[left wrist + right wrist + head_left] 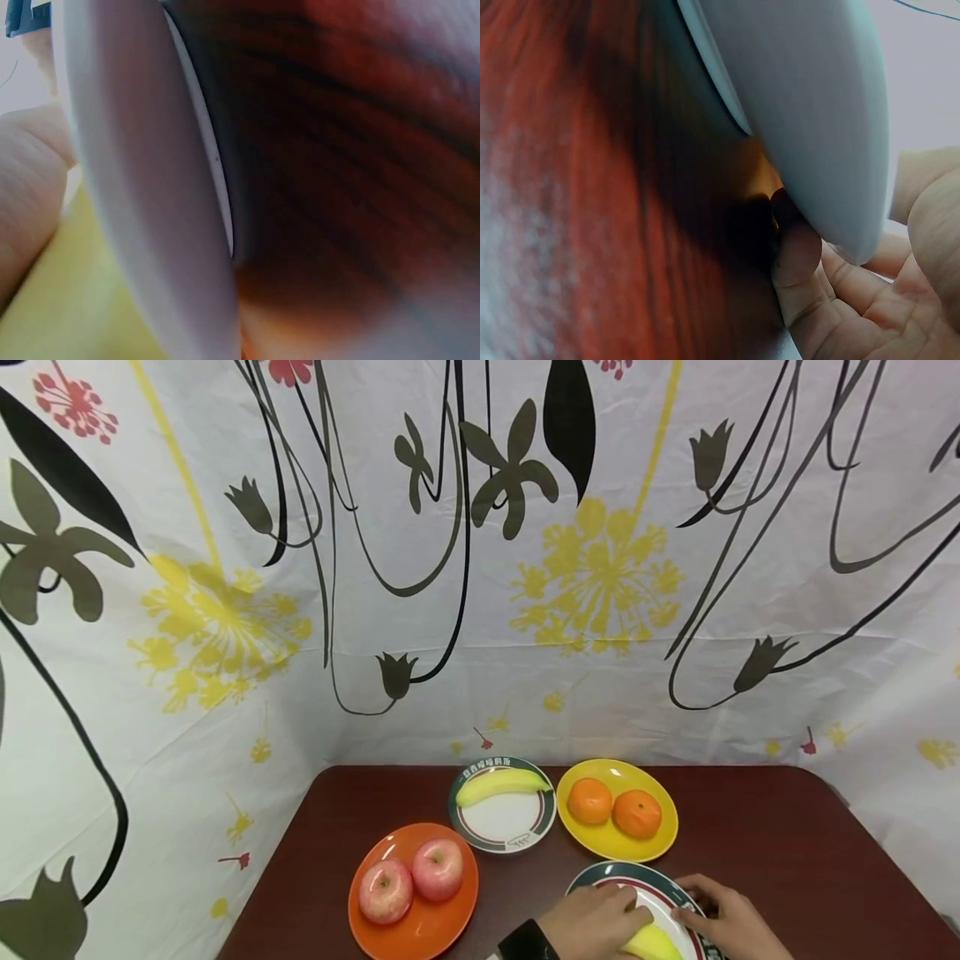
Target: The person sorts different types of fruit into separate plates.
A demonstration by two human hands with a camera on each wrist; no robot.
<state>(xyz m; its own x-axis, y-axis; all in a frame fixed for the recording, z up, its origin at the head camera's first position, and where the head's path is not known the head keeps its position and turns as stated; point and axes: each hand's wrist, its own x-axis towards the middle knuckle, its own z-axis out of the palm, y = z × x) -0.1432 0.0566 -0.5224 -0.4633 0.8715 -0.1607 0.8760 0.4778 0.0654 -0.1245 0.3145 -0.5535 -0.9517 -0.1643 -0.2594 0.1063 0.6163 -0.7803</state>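
A white plate with a green rim [626, 870] sits near the table's front edge, with a yellow banana [654, 941] on it. My left hand [596, 922], with a black band on the wrist, reaches over the plate and holds the banana, its fingers curled at the banana's upper end. The left wrist view shows the plate's underside edge [150, 180] close up, with the banana [75, 292] and a finger beside it. My right hand [731, 920] grips the plate's right rim, thumb on top; in the right wrist view its fingers [799, 255] curl beneath the edge.
An orange plate [420, 935] with two apples [437, 868] lies on the left. Behind are a green-rimmed plate [498, 831] with another banana [501, 783] and a yellow plate [600, 768] with two oranges [637, 814]. A flowered cloth [480, 610] hangs behind the dark red table [787, 843].
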